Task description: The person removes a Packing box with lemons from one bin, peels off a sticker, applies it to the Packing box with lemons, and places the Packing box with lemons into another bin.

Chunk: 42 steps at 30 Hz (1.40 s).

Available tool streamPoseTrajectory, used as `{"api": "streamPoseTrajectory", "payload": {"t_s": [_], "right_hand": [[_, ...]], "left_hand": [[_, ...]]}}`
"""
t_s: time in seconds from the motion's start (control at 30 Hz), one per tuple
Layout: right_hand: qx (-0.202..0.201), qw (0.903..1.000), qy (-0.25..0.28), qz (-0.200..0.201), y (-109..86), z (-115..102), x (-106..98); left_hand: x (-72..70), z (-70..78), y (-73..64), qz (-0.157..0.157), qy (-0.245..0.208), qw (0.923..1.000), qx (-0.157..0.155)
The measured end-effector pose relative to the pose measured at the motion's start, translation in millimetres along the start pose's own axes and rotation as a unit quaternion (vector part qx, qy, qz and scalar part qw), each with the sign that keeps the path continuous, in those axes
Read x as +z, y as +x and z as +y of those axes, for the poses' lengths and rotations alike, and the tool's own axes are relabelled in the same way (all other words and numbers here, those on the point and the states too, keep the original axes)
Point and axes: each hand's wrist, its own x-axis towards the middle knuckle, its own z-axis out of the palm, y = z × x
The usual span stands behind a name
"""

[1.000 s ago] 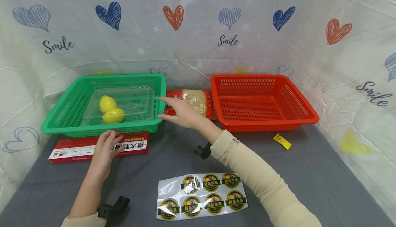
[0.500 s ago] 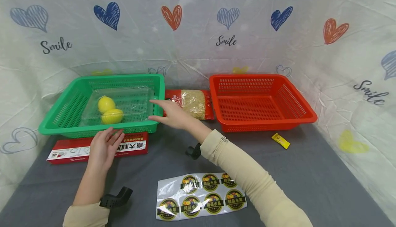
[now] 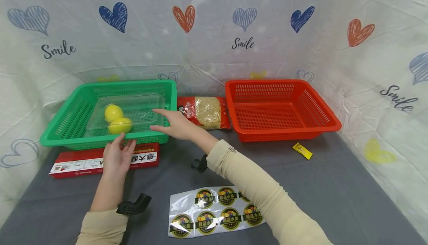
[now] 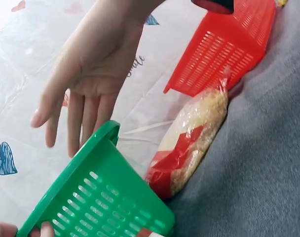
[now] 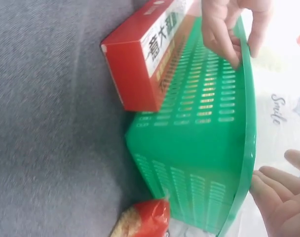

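Viewing from the head, I find the green basket left of the red basket. Left wrist view: right hand, fingers apart near the green rim; right wrist view: left hand pinching that rim.

Smooth green plastic basket, glossy clear plastic container, shiny sticker sheet; matt grey cloth

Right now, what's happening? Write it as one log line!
left hand: grips green basket at front rim | right hand: spread over its right side | two yellow fruits: inside it
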Motion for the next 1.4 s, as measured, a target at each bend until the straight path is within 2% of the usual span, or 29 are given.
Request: {"api": "streamPoseTrajectory", "payload": {"t_s": [0.2,0.33,0.5,0.73,0.9,1.17,1.4], "right_hand": [[0.035,0.9989,0.028,-0.012,7.3,-8,3],[0.058,0.9967,0.056,-0.009,14.9,-13,8],[0.095,0.9931,0.069,-0.005,26.6,-19,19],[0.148,0.9869,0.062,0.019,43.9,-23,30],[0.187,0.9795,0.071,0.025,51.9,-20,33],[0.231,0.9609,0.150,0.030,53.9,-21,25],[0.276,0.9456,0.166,0.044,56.9,-25,30]], "left_hand": [[1.6,-2.8,-0.6,-0.010,-0.049,0.9987,0.009],[1.9,-2.9,-1.1,-0.017,-0.059,0.9980,0.015],[1.3,-2.3,0.9,-0.021,-0.067,0.9975,0.005],[2.1,-2.2,0.0,0.002,-0.066,0.9978,0.007],[3.2,-2.5,-0.9,0.010,-0.076,0.9971,0.003],[3.4,-2.5,-1.4,0.003,-0.081,0.9967,0.003],[2.0,-3.1,-3.0,0.009,-0.100,0.9949,-0.007]]}}
